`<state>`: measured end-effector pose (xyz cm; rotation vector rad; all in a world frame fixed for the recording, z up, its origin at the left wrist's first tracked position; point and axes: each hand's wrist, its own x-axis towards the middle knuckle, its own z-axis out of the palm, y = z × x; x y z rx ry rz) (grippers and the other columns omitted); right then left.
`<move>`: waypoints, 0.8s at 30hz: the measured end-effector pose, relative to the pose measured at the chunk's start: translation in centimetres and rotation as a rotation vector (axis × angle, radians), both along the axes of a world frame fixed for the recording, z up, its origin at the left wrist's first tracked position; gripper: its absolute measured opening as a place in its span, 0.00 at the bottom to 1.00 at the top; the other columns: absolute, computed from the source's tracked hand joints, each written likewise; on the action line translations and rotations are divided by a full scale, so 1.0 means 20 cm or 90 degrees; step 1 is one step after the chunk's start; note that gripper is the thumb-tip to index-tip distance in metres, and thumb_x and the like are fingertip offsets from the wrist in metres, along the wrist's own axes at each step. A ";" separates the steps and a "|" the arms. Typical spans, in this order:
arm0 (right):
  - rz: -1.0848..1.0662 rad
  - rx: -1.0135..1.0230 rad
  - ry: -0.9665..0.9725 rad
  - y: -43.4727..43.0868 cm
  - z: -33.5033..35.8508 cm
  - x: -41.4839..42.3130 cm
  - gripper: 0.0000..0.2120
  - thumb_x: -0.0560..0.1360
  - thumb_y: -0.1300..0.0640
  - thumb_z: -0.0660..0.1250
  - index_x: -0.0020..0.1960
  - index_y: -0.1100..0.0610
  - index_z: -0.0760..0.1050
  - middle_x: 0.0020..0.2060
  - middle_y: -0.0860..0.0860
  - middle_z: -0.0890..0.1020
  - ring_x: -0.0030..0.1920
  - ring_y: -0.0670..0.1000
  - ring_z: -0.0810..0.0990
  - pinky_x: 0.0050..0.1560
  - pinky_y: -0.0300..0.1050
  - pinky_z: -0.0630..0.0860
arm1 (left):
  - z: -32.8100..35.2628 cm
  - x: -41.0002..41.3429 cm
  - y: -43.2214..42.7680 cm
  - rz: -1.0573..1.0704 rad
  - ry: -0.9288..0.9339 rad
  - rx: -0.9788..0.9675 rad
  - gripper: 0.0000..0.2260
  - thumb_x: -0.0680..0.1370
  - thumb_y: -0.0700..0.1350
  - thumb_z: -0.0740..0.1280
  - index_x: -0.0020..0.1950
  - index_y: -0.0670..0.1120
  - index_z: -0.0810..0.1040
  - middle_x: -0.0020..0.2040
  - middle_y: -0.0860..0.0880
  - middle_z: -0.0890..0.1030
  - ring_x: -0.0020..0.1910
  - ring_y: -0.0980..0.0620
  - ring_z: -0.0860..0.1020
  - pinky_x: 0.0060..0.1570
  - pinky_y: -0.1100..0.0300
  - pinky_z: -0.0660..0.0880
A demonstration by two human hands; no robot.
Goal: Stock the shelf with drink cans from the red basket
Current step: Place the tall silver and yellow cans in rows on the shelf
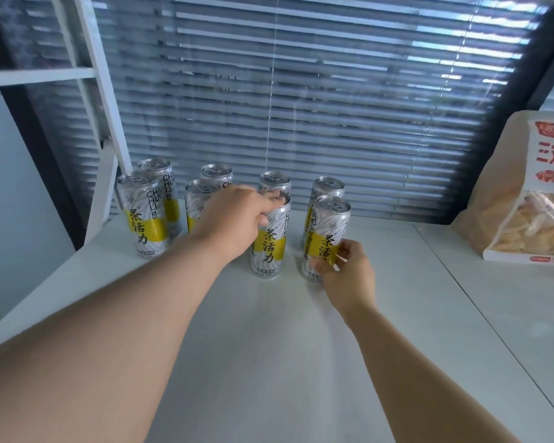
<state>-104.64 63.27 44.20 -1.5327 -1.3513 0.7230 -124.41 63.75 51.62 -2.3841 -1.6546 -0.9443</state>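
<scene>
Several silver drink cans with yellow labels stand upright in pairs on the white shelf (269, 330). My left hand (234, 219) grips the top of the front can of the third pair (271, 247). My right hand (346, 270) holds the lower side of the front can at the far right (328, 231). Behind these two stand further cans (274, 183), (328, 187). Two more pairs stand at the left (143, 212), (202, 195). The red basket is not in view.
A bag of snacks (525, 193) leans at the right end of the shelf. Grey window blinds (301, 107) hang behind the cans. A white shelf post (103, 100) rises at the back left. The front of the shelf surface is bare.
</scene>
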 end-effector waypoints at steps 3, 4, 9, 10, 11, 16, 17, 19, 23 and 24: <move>0.001 -0.003 0.001 0.01 0.00 -0.01 0.25 0.71 0.58 0.75 0.65 0.56 0.70 0.55 0.51 0.81 0.55 0.52 0.78 0.53 0.43 0.73 | 0.00 0.00 0.00 0.002 0.004 0.003 0.23 0.75 0.33 0.65 0.67 0.50 0.75 0.68 0.53 0.75 0.68 0.52 0.71 0.68 0.60 0.64; 0.001 -0.004 0.004 0.02 0.00 -0.01 0.25 0.71 0.58 0.75 0.65 0.56 0.70 0.55 0.51 0.81 0.54 0.52 0.78 0.54 0.44 0.73 | -0.01 0.00 0.00 0.001 0.002 0.005 0.23 0.75 0.32 0.65 0.67 0.50 0.75 0.68 0.53 0.75 0.68 0.52 0.71 0.68 0.59 0.65; -0.001 -0.006 -0.002 0.03 -0.01 -0.01 0.25 0.71 0.57 0.74 0.65 0.55 0.70 0.50 0.47 0.79 0.50 0.51 0.77 0.52 0.44 0.73 | -0.01 0.02 0.01 0.006 0.016 0.010 0.24 0.76 0.31 0.63 0.69 0.49 0.73 0.69 0.52 0.73 0.69 0.52 0.68 0.67 0.61 0.62; -0.002 -0.006 -0.008 0.03 -0.01 -0.01 0.25 0.71 0.56 0.74 0.65 0.55 0.70 0.50 0.47 0.78 0.49 0.50 0.77 0.52 0.44 0.73 | -0.01 0.02 0.02 0.010 0.020 0.009 0.24 0.76 0.31 0.63 0.69 0.49 0.73 0.69 0.52 0.73 0.69 0.52 0.68 0.67 0.62 0.62; -0.003 -0.005 -0.012 0.03 -0.01 -0.01 0.25 0.71 0.56 0.74 0.64 0.54 0.70 0.50 0.47 0.78 0.49 0.50 0.77 0.52 0.44 0.74 | -0.01 0.02 0.03 0.014 0.019 0.008 0.24 0.76 0.31 0.63 0.69 0.49 0.73 0.70 0.52 0.73 0.69 0.53 0.68 0.66 0.63 0.62; -0.003 -0.004 -0.020 0.03 -0.01 -0.01 0.24 0.71 0.55 0.75 0.64 0.53 0.70 0.51 0.48 0.80 0.48 0.49 0.76 0.50 0.43 0.73 | -0.03 0.01 0.04 0.034 -0.001 0.032 0.23 0.75 0.31 0.64 0.67 0.50 0.75 0.68 0.50 0.73 0.66 0.55 0.70 0.64 0.67 0.63; -0.004 -0.004 -0.024 0.03 -0.01 0.00 0.24 0.71 0.54 0.75 0.64 0.53 0.70 0.52 0.48 0.80 0.49 0.50 0.77 0.51 0.44 0.74 | -0.03 0.01 0.04 0.032 0.004 0.029 0.23 0.76 0.32 0.64 0.67 0.50 0.75 0.67 0.50 0.74 0.66 0.56 0.69 0.62 0.70 0.61; -0.006 -0.003 -0.033 0.02 -0.01 0.00 0.25 0.71 0.54 0.75 0.64 0.53 0.70 0.53 0.49 0.81 0.53 0.51 0.79 0.53 0.46 0.75 | -0.03 0.01 0.05 0.031 0.003 0.020 0.23 0.76 0.32 0.63 0.68 0.50 0.74 0.67 0.51 0.74 0.64 0.57 0.69 0.58 0.73 0.58; 0.005 -0.004 -0.050 0.03 0.00 0.01 0.24 0.71 0.55 0.75 0.64 0.54 0.71 0.54 0.50 0.82 0.55 0.53 0.79 0.57 0.51 0.76 | -0.04 0.00 0.05 0.030 -0.012 0.020 0.23 0.76 0.32 0.63 0.68 0.51 0.74 0.67 0.52 0.75 0.61 0.57 0.70 0.55 0.74 0.59; 0.012 -0.005 -0.049 0.03 0.00 0.01 0.24 0.70 0.55 0.75 0.64 0.54 0.71 0.54 0.50 0.82 0.55 0.53 0.79 0.58 0.52 0.76 | -0.04 0.00 0.05 0.030 -0.016 0.019 0.23 0.76 0.32 0.63 0.68 0.51 0.75 0.66 0.52 0.75 0.61 0.57 0.70 0.55 0.74 0.59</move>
